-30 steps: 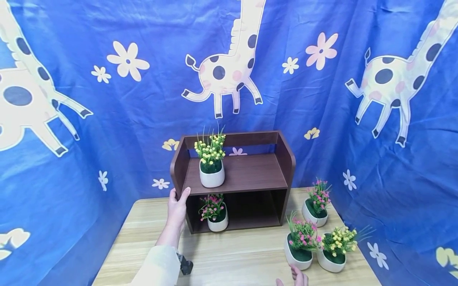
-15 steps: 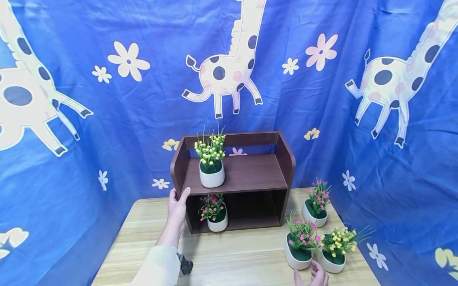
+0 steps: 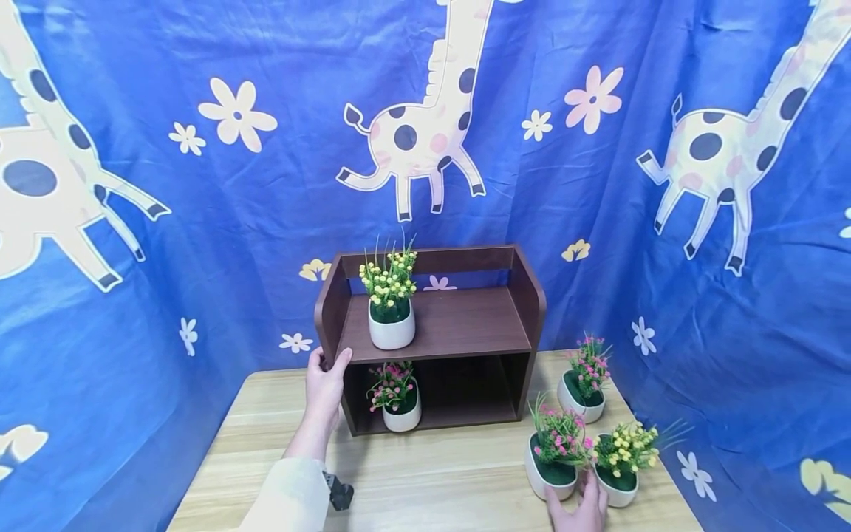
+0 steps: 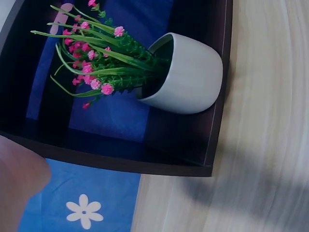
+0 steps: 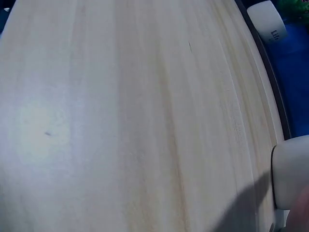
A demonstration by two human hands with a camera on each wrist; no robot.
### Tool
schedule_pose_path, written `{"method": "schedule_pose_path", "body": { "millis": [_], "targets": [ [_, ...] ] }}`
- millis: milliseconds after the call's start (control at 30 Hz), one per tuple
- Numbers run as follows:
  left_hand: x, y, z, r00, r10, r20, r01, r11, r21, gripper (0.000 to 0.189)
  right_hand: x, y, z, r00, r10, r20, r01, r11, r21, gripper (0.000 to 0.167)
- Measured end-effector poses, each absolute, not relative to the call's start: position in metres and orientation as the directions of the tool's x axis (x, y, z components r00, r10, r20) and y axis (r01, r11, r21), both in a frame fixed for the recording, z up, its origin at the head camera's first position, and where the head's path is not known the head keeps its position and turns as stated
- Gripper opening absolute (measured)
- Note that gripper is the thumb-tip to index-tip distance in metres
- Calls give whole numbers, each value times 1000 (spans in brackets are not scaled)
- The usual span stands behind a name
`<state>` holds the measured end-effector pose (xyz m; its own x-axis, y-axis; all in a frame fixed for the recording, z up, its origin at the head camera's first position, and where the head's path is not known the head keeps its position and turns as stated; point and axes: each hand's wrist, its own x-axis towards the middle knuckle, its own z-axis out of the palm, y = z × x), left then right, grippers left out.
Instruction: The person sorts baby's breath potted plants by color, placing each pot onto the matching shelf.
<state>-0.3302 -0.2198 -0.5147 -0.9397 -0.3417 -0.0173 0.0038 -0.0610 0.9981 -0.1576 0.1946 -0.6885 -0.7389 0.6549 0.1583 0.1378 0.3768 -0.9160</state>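
My left hand [image 3: 323, 393] grips the left side panel of a dark brown two-tier shelf [image 3: 465, 321], thumb at the front edge. My right hand [image 3: 580, 510] is at a white pot of pink flowers [image 3: 555, 473], thumb against its front and fingers along its right side. Just right of those fingers stands a potted plant with yellow flowers [image 3: 618, 488]. On the shelf's upper board is another yellow-flowered potted plant [image 3: 392, 329]. Another pink-flowered potted plant [image 4: 188, 72] stands in the lower compartment. In the right wrist view only a fingertip [image 5: 300, 212] shows, against a white pot [image 5: 292, 169].
A further pink-flowered potted plant [image 3: 581, 399] stands behind the front pots, near the right table edge. The wooden table [image 3: 425, 480] carries everything. A blue giraffe-print curtain [image 3: 279, 222] surrounds it at the back and sides.
My right hand has moved right and forward from in front of the pink-flowered pot, and its fingers now reach between the two front pots. The left hand keeps its place on the shelf.
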Motion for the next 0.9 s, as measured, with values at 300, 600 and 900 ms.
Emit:
{"method": "schedule_pose_path", "body": {
  "millis": [300,600,900],
  "targets": [
    [-338,-221,-518,-935,-350,63,55,33,998,57,-161,197,-689,-757,632,167,195,462,-865,90],
    [-342,-222,-515,-911,-401,101,103,17,995,45,-167,198,-690,-759,608,235,148,512,-846,79],
    [-349,-228,-512,-909,-404,102,89,52,995,45,-169,202,-695,-776,584,238,140,528,-838,77]
  ]
}}
